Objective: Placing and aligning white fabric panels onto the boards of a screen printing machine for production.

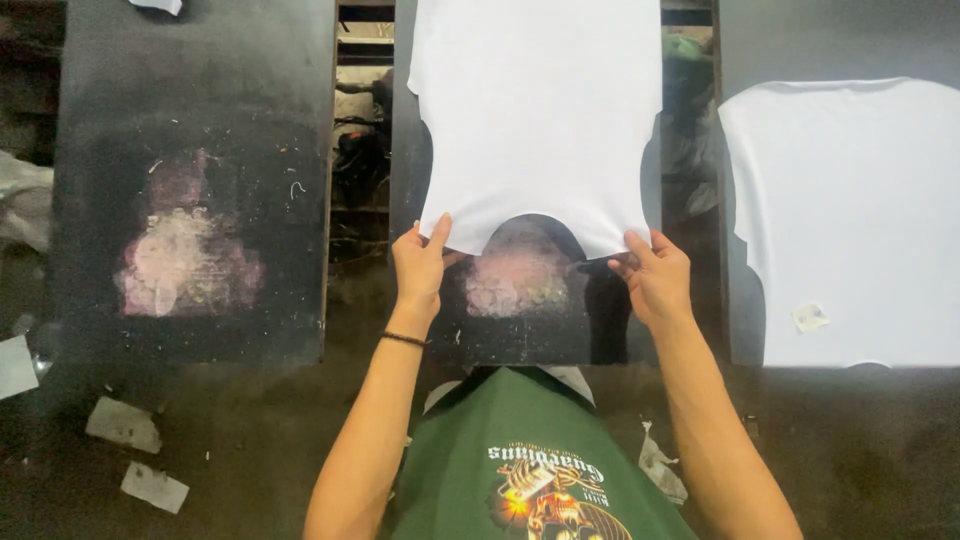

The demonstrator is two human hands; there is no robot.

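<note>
Both hands, left hand [420, 262] and right hand [655, 275], pinch the white shirt piece [540, 110], which stretches toward twelve o'clock from the fingers [437, 232] over the dark bench [520, 330].

1. A white cut fabric panel [540, 110] with a curved neckline notch at its near edge.
2. It lies flat, smooth and unprinted, on the middle dark platen [520, 320], near corners pinched.

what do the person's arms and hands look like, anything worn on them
Both forearms are bare, with no sleeves in view. The left hand has a thin dark band around its wrist. The right hand wears nothing visible: no glove, ring or watch.
</note>
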